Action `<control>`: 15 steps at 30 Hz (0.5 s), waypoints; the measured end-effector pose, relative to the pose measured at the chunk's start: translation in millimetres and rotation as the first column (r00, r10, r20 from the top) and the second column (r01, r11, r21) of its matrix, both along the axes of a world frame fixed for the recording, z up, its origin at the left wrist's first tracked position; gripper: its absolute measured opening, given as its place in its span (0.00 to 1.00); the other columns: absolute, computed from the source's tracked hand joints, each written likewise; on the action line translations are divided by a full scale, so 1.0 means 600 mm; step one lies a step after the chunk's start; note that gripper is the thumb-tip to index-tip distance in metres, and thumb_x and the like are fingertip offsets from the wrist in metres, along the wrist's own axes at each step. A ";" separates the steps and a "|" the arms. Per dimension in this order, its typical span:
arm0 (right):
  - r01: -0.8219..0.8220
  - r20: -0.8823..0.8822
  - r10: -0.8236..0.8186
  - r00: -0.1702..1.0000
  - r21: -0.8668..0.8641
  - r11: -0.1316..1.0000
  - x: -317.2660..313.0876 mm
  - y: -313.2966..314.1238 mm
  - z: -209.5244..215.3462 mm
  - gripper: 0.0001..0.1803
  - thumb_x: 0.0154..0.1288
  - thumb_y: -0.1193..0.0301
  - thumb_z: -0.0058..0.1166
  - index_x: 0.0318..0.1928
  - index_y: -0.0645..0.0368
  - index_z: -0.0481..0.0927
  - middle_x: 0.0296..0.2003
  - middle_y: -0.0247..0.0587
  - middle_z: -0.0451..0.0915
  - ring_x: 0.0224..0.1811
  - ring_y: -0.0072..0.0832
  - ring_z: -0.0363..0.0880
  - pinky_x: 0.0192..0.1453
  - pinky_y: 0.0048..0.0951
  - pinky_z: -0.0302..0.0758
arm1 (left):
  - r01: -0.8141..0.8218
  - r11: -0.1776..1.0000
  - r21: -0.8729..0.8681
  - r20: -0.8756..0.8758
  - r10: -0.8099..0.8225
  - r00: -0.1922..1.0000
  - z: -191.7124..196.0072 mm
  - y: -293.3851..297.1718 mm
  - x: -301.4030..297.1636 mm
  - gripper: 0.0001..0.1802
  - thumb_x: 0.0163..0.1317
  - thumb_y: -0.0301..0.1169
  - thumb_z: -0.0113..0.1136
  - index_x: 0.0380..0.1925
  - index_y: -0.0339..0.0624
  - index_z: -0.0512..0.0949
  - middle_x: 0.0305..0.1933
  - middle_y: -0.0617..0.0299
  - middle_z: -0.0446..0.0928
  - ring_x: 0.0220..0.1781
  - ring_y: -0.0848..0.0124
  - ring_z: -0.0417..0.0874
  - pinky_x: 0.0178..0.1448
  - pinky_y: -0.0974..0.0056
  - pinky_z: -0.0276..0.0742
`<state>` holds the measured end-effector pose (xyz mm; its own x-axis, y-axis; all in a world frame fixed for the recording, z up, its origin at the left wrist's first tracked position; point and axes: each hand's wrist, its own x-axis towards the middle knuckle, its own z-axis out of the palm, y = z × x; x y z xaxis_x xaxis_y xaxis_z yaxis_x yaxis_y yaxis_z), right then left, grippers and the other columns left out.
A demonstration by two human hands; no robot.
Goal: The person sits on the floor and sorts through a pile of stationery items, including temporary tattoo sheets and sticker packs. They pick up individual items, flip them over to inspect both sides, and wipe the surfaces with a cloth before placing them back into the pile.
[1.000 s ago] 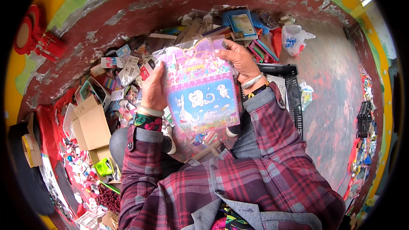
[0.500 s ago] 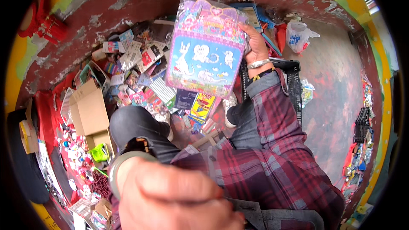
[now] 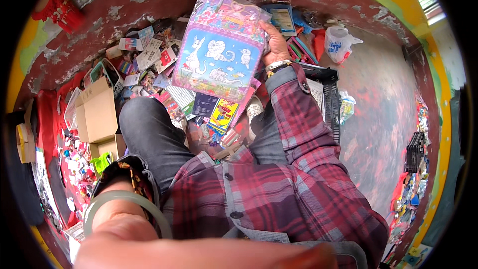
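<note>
right hand point(image 3: 275, 45) grips the edge of a plastic-wrapped toy pack point(image 3: 221, 45) above scattered packets point(image 3: 199, 107); left hand point(image 3: 199, 254) blurs close to the camera, grip unclear.

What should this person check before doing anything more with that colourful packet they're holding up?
1. Right hand grips the packet by its edge: ok.
2. Packet held clear of the pile of small packets on the ground: ok.
3. Left hand free to help: cannot tell, it is blurred and too near the camera.
4. Cardboard box open and within sight: ok.
5. Packet's wrapper intact: cannot tell.
</note>
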<state>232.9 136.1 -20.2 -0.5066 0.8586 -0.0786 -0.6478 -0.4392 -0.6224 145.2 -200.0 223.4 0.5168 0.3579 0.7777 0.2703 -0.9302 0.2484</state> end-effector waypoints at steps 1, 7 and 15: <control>-0.007 -0.007 0.007 1.000 0.000 1.000 0.003 -0.009 0.007 0.14 0.60 0.72 0.55 0.46 0.64 0.75 0.42 0.45 0.80 0.43 0.36 0.80 0.51 0.37 0.77 | 0.025 1.000 0.000 -0.025 -0.025 0.999 0.002 -0.005 0.006 0.16 0.52 0.31 0.52 0.42 0.38 0.75 0.38 0.59 0.76 0.40 0.70 0.74 0.46 0.64 0.69; -0.057 -0.083 0.052 0.995 -0.064 0.996 0.005 -0.047 0.032 0.10 0.62 0.73 0.53 0.44 0.62 0.76 0.40 0.43 0.81 0.40 0.31 0.81 0.47 0.34 0.78 | -0.045 0.999 0.009 -0.142 0.046 0.989 0.001 0.019 0.048 0.20 0.54 0.30 0.49 0.47 0.34 0.72 0.42 0.55 0.75 0.44 0.68 0.74 0.52 0.63 0.66; -0.040 -0.060 0.038 0.997 -0.037 0.999 0.017 -0.047 0.032 0.11 0.62 0.73 0.53 0.45 0.61 0.75 0.40 0.39 0.80 0.40 0.28 0.80 0.47 0.31 0.78 | -0.211 0.977 -0.015 -0.206 0.203 0.957 0.018 0.042 0.059 0.24 0.56 0.28 0.45 0.54 0.29 0.67 0.48 0.51 0.74 0.51 0.66 0.74 0.60 0.61 0.63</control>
<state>243.0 108.1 -0.7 -0.5441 0.8352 -0.0794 -0.6654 -0.4872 -0.5655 180.4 -174.5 234.2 0.5737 0.4999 0.6489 0.5042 -0.8398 0.2013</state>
